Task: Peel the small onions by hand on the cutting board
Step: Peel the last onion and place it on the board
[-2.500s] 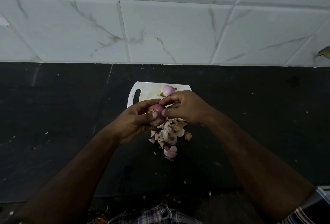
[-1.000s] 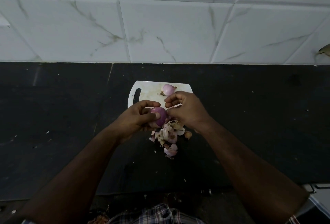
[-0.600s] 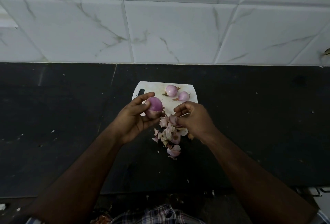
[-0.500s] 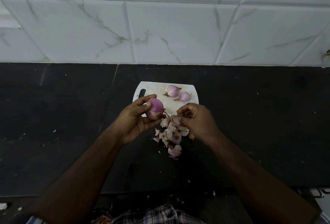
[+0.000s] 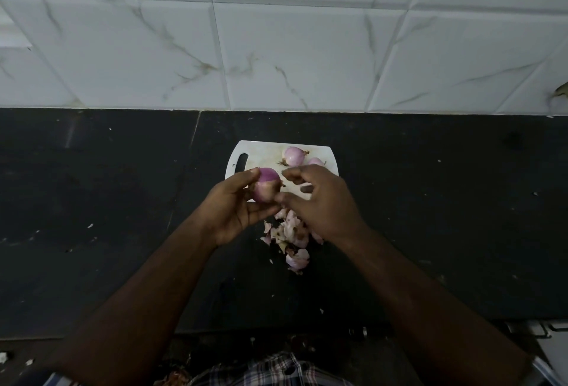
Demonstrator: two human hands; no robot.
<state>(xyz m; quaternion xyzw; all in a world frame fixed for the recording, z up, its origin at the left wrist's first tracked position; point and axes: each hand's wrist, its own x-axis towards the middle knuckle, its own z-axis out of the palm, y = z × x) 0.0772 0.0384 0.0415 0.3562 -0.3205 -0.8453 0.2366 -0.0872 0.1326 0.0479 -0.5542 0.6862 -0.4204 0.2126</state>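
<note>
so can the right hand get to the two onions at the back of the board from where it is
Probably yes. The right hand is empty, just in front of the two onions on the cutting board, with nothing between them.

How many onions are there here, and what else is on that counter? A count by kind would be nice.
Onions: 3, one in the left hand (held onion), two on the board (far onion, partly hidden onion)
Cutting board: 1
Pile of peels: 1
Total: 5
The right hand holds nothing that I can see.
</note>
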